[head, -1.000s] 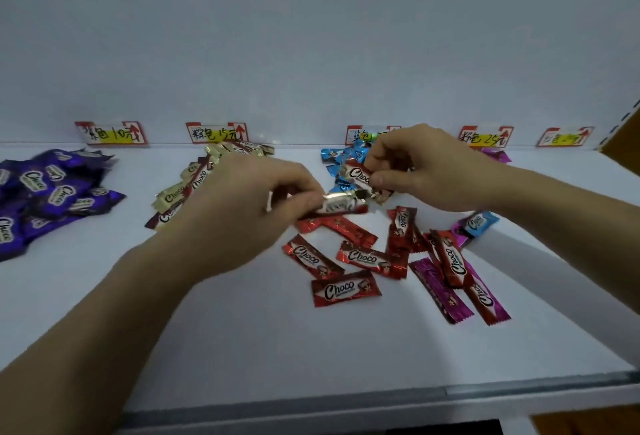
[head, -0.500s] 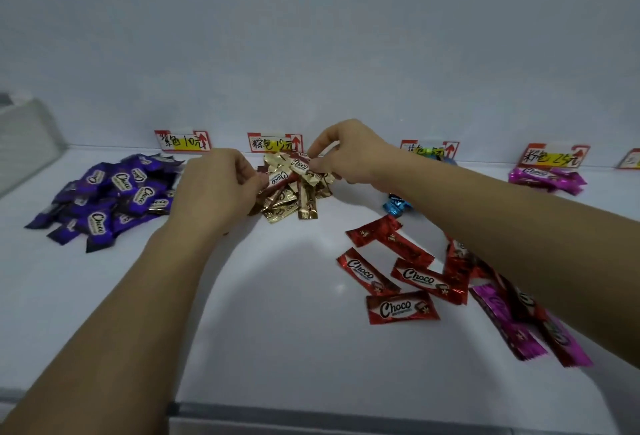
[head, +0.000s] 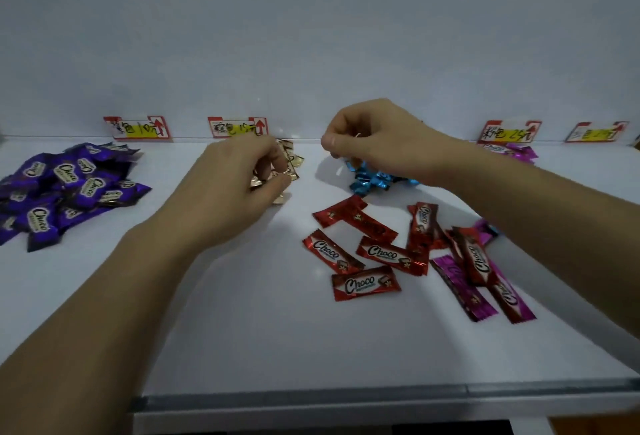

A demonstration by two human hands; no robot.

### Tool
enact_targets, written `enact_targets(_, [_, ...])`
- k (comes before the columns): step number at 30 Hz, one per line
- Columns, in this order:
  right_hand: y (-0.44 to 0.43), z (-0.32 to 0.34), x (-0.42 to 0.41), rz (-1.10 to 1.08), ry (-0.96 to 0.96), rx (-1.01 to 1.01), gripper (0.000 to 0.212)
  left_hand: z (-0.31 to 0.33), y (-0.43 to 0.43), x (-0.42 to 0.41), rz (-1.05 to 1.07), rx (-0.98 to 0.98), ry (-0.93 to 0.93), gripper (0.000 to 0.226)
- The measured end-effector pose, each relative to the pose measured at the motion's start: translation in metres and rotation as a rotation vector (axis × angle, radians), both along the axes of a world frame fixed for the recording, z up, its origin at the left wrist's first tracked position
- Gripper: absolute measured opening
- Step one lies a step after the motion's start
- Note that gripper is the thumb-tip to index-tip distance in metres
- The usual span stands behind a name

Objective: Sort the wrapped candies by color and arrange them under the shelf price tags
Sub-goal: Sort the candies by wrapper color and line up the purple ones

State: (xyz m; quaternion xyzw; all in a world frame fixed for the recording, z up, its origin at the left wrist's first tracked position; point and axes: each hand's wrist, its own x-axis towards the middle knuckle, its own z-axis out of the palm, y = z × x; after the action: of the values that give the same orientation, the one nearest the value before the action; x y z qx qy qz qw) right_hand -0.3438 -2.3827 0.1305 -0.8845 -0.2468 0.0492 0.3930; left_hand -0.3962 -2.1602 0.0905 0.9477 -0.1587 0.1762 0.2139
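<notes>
Left hand (head: 239,180) round gold candy (head: 290,174); right hand (head: 377,138) curled, hold unclear; red "Choco" candies (head: 365,284)

The purple wrappers (head: 65,185) at the left of the frame are glossy foil-like plastic with crimped ends. The gold wrappers (head: 292,161) and blue wrappers (head: 372,180) at centre shine like metallic foil. The red wrappers (head: 363,284) and magenta wrappers (head: 464,292) at lower right are glossy too. The price tags (head: 138,128) look like paper. The white shelf (head: 242,313) is smooth and matt, with a grey metal-looking front edge (head: 311,400).
</notes>
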Motion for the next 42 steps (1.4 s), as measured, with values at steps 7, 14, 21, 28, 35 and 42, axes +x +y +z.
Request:
enact_targets(7, [-0.09, -0.01, -0.064, -0.042, -0.09, -0.073, 0.007, -0.002, -0.039, -0.013, -0.281, 0.099, 0.035, 0.014])
enact_targets(14, [-0.15, -0.017, -0.088, 0.096, -0.07, -0.433, 0.047, 0.002, -0.073, -0.018, -0.458, 0.232, 0.162, 0.033])
enact_targets(21, [-0.159, -0.031, -0.097, 0.064, -0.172, -0.456, 0.029, -0.01, -0.079, -0.026, -0.192, 0.35, 0.161, 0.046])
enact_targets(28, [-0.15, -0.033, -0.091, 0.013, -0.287, -0.334, 0.011, -0.018, -0.072, -0.02, -0.223, 0.231, 0.199, 0.038])
enact_targets(35, [-0.105, -0.024, -0.08, -0.033, 0.059, 0.101, 0.01, -0.004, -0.085, -0.031, -0.352, -0.478, 0.24, 0.042])
enact_targets(42, [-0.08, -0.021, -0.067, 0.111, -0.082, -0.11, 0.017, -0.001, -0.086, -0.032, -0.246, -0.643, 0.209, 0.009])
